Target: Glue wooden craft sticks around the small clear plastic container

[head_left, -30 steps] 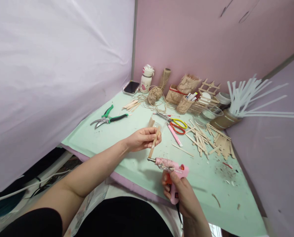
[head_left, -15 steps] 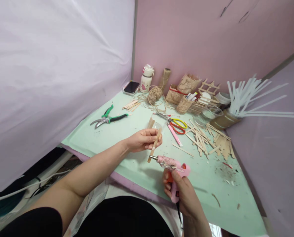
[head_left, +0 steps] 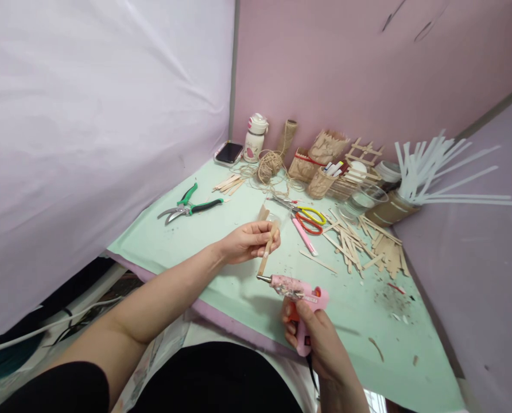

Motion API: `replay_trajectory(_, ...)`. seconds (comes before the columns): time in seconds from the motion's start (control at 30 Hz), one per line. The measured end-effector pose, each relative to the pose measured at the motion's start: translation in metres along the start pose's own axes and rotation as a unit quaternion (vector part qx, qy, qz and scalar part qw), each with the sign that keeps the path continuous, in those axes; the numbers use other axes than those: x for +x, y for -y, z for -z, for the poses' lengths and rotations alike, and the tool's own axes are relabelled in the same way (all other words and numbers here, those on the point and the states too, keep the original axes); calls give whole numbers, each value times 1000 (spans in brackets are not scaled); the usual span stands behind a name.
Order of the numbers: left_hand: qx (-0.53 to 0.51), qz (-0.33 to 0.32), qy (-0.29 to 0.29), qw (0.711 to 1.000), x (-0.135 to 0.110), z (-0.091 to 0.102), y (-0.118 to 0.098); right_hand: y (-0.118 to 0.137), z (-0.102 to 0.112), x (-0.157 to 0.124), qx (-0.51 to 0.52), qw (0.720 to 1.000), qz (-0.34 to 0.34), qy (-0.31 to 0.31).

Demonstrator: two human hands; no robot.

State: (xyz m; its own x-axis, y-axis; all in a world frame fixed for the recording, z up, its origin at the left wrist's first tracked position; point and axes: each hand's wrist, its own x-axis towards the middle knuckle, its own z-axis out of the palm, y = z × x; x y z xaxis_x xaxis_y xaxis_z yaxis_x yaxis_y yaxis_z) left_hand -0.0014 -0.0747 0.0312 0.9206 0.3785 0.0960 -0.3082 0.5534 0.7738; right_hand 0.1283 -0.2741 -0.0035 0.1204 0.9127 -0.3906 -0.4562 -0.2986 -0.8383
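Observation:
In my left hand [head_left: 256, 242] I pinch a wooden craft stick [head_left: 265, 258], tilted with its lower end toward me. Another stick-like wooden piece [head_left: 263, 214] and something clear show just beyond those fingers; how they join the stick is hidden. My right hand [head_left: 311, 330] is wrapped round the handle of a pink hot glue gun [head_left: 294, 288], fingers at its orange trigger. The metal nozzle is at the stick's lower end. Past the left hand lie scissors [head_left: 310, 219] with yellow and red handles and a pink craft knife [head_left: 304, 236].
Green-handled pruning shears [head_left: 189, 207] lie open at left. Loose craft sticks [head_left: 346, 241] are heaped at right. Along the back stand a phone [head_left: 229, 153], a bottle [head_left: 255, 139], twine [head_left: 270, 166], a pen cup [head_left: 322, 184], a clear cup [head_left: 363, 201] and white glue sticks [head_left: 423, 169].
The glue gun has shifted slightly left and down, its nozzle moving to the very end of the craft stick. My left hand has moved a little left and up with the stick.

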Motion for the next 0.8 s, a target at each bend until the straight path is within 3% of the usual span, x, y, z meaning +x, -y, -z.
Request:
replay_trajectory(0.3, -5, -5, -12, 1000, 0, -2, -2, 0, 2, -1, -8, 1000, 5, 1)
replay_trajectory(0.8, 68, 38, 46, 996, -1, -4, 1, 9, -3, 1, 45, 997, 54, -35)
